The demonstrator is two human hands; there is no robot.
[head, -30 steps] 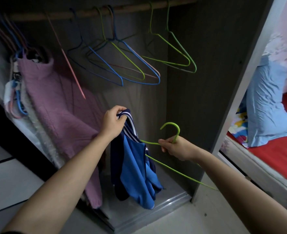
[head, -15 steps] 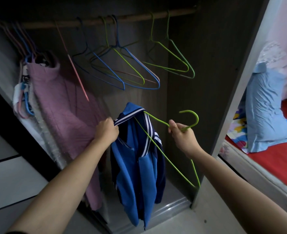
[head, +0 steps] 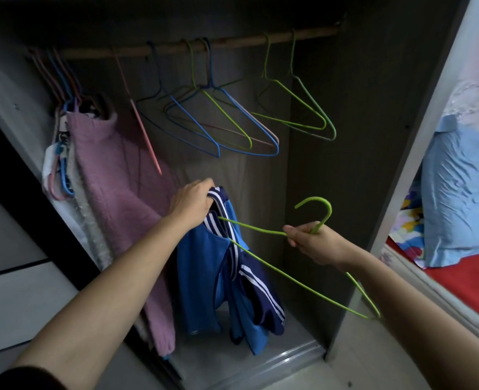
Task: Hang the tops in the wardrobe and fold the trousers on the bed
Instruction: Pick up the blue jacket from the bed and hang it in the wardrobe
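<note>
A blue top [head: 204, 280] with navy and white striped trim hangs down inside the open wardrobe [head: 373, 136]. My left hand [head: 192, 202] grips it at the collar. My right hand [head: 313, 243] holds a green wire hanger [head: 314, 209] just below its hook. One arm of the hanger runs left into the neck opening of the top; the other arm slants down to the right, outside the cloth.
A wooden rail [head: 232, 43] carries several bare blue, green and pink wire hangers [head: 232, 130]. A pink knitted top [head: 125, 198] hangs at the left with other clothes behind it. At the right is the bed [head: 469, 280] with a red sheet and a light blue pillow [head: 458, 198].
The hanger has tipped flatter and its left arm has slid further into the collar. My left hand has raised and spread the neck opening; the top hangs more bunched.
</note>
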